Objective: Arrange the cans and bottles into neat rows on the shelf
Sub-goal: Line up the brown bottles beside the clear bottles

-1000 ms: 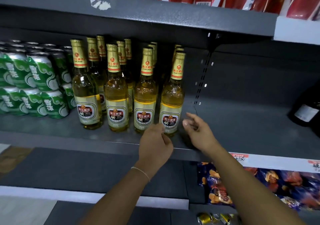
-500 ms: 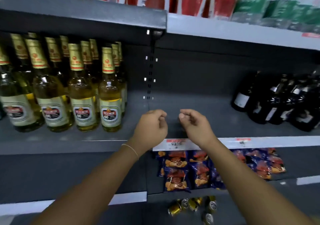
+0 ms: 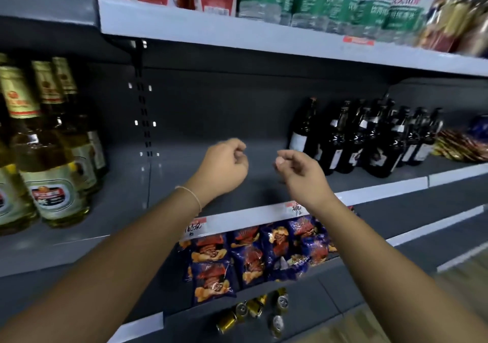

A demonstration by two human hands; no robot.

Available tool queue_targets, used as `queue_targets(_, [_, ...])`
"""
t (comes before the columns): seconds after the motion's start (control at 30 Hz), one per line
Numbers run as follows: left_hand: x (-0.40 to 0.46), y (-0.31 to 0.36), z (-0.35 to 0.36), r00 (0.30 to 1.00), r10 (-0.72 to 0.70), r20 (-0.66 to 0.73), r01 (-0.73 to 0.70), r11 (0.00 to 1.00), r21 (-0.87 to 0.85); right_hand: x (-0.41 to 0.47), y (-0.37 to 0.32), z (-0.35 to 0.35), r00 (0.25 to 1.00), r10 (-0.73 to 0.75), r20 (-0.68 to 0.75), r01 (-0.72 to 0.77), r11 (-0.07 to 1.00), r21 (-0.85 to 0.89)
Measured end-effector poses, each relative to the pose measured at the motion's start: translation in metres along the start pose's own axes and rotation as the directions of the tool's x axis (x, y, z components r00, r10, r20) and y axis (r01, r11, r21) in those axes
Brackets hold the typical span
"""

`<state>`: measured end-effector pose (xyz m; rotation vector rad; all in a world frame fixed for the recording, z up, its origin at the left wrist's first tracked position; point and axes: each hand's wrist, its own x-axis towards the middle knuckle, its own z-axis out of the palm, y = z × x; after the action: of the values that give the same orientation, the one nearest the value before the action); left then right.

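Between groups: nothing is held. Left hand [image 3: 220, 169] and right hand [image 3: 303, 175] are loosely curled over the bare shelf [image 3: 264, 184]. Pale bottles [image 3: 52, 163] are lined up far left; dark bottles [image 3: 369, 142], clustered at right, likely to be squared next.

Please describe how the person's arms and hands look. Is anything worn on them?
Both forearms are bare, with no sleeves in view. The left hand has a thin, light string bracelet at its wrist. The right hand wears nothing visible: no gloves, rings or watch.
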<state>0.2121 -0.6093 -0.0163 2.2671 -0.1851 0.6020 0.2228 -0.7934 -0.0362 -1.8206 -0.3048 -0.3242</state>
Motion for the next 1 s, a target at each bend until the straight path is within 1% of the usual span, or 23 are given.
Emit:
queue_targets(0.27, [0.054, 0.003, 0.023, 0.992, 0.088, 0.093, -0.087, 0.996, -0.021, 0.045, 0.013, -0.010, 0.993, 0.051, -0.108, -0.055, 0.998, -0.036])
queue_targets(0.47, [0.088, -0.018, 0.030, 0.984, 0.027, 0.176, -0.008, 0.994, -0.112, 0.069, 0.018, -0.012, 0.979, 0.101, -0.175, -0.111, 0.993, -0.048])
queue_targets(0.57, [0.099, -0.029, 0.035, 0.977, 0.042, 0.208, -0.010, 0.988, -0.151, 0.080, 0.021, -0.015, 0.971, 0.105, -0.215, -0.123, 0.990, -0.072])
queue_targets(0.8, [0.119, -0.028, 0.055, 0.964, 0.093, 0.249, -0.048, 0.982, -0.182, 0.113, 0.033, -0.044, 0.931, 0.130, -0.341, -0.196, 0.967, -0.165])
queue_targets(0.9, [0.129, -0.021, 0.066, 0.961, 0.114, 0.252, -0.064, 0.978, -0.197, 0.128, 0.037, -0.059, 0.907, 0.085, -0.413, -0.204, 0.946, -0.253])
queue_targets(1.0, [0.138, -0.012, 0.079, 0.954, 0.124, 0.271, -0.069, 0.976, -0.207, 0.140, 0.038, -0.075, 0.888, 0.064, -0.455, -0.239, 0.910, -0.338])
